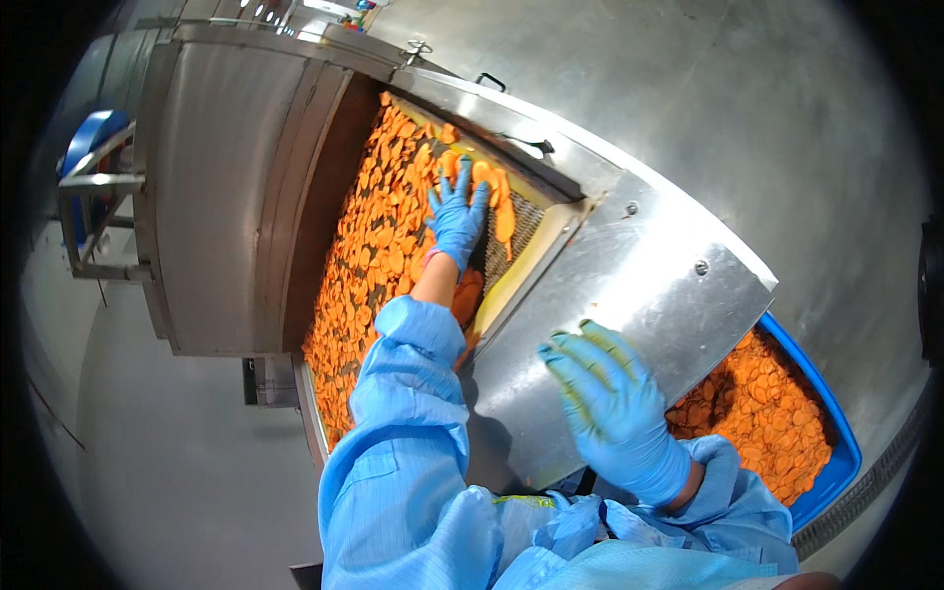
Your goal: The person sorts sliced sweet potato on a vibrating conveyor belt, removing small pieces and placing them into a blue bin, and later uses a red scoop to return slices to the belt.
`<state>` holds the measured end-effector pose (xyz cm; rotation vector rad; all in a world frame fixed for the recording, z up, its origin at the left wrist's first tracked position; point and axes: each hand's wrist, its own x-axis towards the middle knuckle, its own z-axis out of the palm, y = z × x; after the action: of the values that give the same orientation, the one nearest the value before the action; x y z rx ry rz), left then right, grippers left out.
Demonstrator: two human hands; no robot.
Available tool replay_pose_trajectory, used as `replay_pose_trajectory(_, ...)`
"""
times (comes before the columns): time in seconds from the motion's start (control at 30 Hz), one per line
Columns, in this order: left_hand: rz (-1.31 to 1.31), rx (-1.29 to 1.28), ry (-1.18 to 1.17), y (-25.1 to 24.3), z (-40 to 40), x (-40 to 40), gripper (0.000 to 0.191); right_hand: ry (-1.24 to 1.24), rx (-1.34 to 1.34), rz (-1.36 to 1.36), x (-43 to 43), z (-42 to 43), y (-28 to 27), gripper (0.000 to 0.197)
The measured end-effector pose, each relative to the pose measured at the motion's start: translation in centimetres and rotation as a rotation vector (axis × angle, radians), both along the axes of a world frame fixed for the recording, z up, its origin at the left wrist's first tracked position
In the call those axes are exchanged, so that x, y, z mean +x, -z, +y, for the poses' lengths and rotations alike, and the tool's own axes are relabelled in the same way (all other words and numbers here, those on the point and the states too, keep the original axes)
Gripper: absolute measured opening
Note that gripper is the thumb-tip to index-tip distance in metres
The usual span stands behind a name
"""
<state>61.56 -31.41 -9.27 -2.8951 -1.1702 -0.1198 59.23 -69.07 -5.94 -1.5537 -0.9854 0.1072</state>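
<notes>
My left hand (457, 221), in a blue glove, reaches over a mesh conveyor belt (526, 225) covered in thin orange vegetable slices (383, 236). Its fingers are spread, palm down, with the fingertips at the larger slices by the belt's side edge. It grips nothing that I can see; what lies under the palm is hidden. My right hand (619, 413), gloved too and stained yellow-green on the fingers, hovers with straight fingers above a smooth sheet-metal panel (560, 354). Nothing is held in it.
A blue plastic bin (848, 442) heaped with orange slices stands on the floor at the right. The belt meets a large stainless-steel machine housing (221, 199). A metal side rail (509, 110) with a black handle (490, 81) borders the belt. Grey floor (811, 147) lies beyond.
</notes>
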Motion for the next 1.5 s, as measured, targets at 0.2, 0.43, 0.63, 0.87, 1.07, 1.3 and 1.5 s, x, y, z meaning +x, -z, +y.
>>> replay_pose_trajectory(0.2, -0.040, -0.098, 0.007, -1.1, 1.7, 0.0, 0.076, 0.098, -0.077, -0.027, -0.8, 0.3, -1.0, 0.031)
replay_pose_trajectory(0.43, -0.050, -0.064, -0.089, -4.9, 7.6, 2.9, 0.046, 0.184, -0.161, -0.058, -1.7, 1.2, -1.6, 0.027)
replay_pose_trajectory(0.63, -0.043, 0.281, -0.122, -5.7, 6.8, 6.2, 0.048, 0.204, -0.182, -0.068, -1.7, 1.5, -1.9, 0.026)
replay_pose_trajectory(0.87, -0.194, 0.169, -0.054, -2.3, 9.4, 8.1, 0.030, 0.198, -0.183, -0.096, -1.8, 1.5, -1.7, 0.027)
replay_pose_trajectory(1.07, -0.350, 0.099, 0.160, -3.2, 5.1, 5.7, 0.029, 0.203, -0.189, -0.089, -1.6, 1.5, -1.6, 0.028)
replay_pose_trajectory(1.3, -0.125, -0.196, 0.546, -4.4, -2.6, -3.7, 0.089, 0.211, -0.193, -0.086, -1.6, 1.7, -1.7, 0.027)
replay_pose_trajectory(1.5, 0.015, -0.135, 0.372, -4.2, -4.3, -13.1, 0.066, 0.248, -0.177, -0.112, -1.9, 2.0, -1.5, 0.027)
